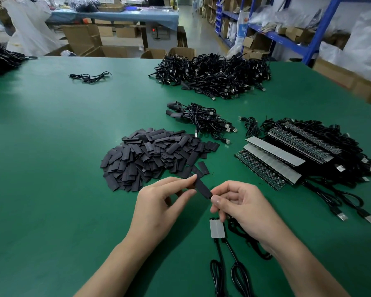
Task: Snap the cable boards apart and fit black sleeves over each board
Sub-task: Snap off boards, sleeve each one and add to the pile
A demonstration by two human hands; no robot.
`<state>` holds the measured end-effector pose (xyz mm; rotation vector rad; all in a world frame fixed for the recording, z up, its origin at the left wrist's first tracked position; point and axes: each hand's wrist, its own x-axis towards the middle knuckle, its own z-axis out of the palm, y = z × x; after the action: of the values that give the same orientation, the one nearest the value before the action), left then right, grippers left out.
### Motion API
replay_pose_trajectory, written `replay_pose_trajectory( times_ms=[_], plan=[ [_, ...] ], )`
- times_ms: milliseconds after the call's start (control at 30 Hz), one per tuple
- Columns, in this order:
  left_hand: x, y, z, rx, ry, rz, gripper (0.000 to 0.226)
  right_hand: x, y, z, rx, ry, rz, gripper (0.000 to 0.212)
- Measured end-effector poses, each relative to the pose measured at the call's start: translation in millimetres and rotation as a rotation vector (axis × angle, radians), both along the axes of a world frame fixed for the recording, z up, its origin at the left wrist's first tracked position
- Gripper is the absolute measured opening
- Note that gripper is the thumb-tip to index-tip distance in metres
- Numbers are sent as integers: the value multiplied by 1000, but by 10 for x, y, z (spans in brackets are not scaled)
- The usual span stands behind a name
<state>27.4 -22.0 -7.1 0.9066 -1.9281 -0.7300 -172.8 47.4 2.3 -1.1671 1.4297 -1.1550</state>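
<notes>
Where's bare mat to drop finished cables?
Free: the wide green mat left of the sleeve pile, up to the loose cable; the band between that pile and the far cable heap. Tight: right side, board strips and small bundle; near edge, where left hand pinches a sleeve, right hand a cable, joined boards below.

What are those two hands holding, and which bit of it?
One black sleeve. The left hand pinches its far end in its fingers, and the right hand pinches its near end. Whether a board is inside cannot be seen.
</notes>
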Motion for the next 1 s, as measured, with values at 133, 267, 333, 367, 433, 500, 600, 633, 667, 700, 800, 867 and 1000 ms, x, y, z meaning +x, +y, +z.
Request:
replay_pose_trajectory(
  times_ms=[133, 267, 333, 367, 433, 500, 600, 633, 667, 700, 800, 867, 1000],
  plan=[
    [-10, 17, 26, 62, 27, -58, 30, 12, 0, -23, -4, 11, -7, 19],
    [-14, 16, 27, 304, 202, -52, 24, 14, -7, 7, -33, 72, 8, 22],
    [-27, 9, 37, 437, 337, -75, 17, 25, -1, 40, -46, 111, 28, 20],
    [-30, 5, 43, 485, 382, -90, 14, 27, 6, 50, -53, 136, 36, 19],
    [-25, -7, 64, 561, 446, -116, 12, -3, 21, 61, -70, 251, 32, 16],
    [-10, -25, 79, 606, 503, -102, 13, -87, 35, 81, -82, 462, 33, 11],
    [13, -57, 98, 644, 603, -30, 15, -172, 54, 109, -61, 650, 89, 8],
    [21, -63, 100, 654, 631, -13, 14, -170, 57, 107, -52, 660, 100, 5],
    [26, -67, 100, 664, 652, -5, 13, -162, 59, 94, -52, 658, 102, 5],
    [33, -68, 103, 673, 666, -4, 13, -152, 63, 73, -55, 647, 93, 9],
    [10, -68, 100, 672, 651, -14, 21, -148, 59, 63, -61, 556, 10, 13],
    [-25, -58, 89, 616, 535, -2, 33, -180, 40, 87, -82, 451, -90, 14],
    [-33, 9, 15, 240, -17, -68, 36, -271, -107, 235, -140, 474, -256, 16]
  ],
)
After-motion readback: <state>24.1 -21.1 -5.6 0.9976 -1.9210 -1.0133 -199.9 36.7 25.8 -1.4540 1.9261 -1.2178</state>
